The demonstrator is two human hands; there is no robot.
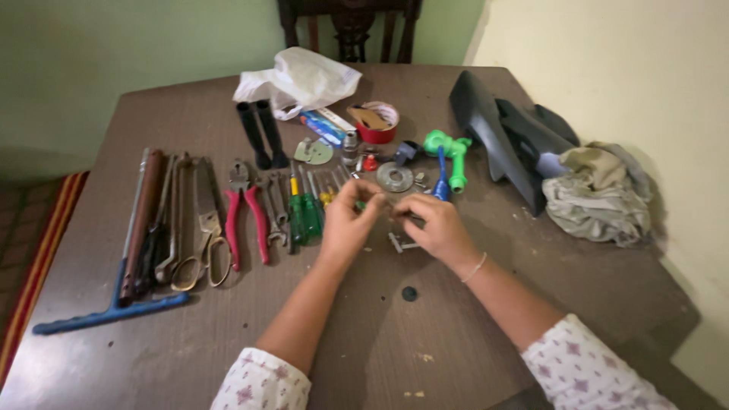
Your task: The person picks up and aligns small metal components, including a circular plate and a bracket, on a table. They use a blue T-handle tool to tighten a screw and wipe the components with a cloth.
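The scene is lit softly and evenly, in moderate brightness, with no hard glare. Only faint, diffuse shadows are cast on the bench [190, 357] beneath the forearms and beside the tools. The white plastic bag [300, 80] is rendered close to overexposed. Slight blur is seen on the left hand [345, 220] and the right hand [433, 224]. Wide-angle bending is noticed at the edges.

Whatever the left hand [348, 220] and right hand [434, 225] pinch between their fingertips is too small and blurred to identify. The dark wooden chair [351, 26] behind the brown table [228, 342] is cut off by the top edge. The small metal bits [401, 243] under the right hand are partly hidden.
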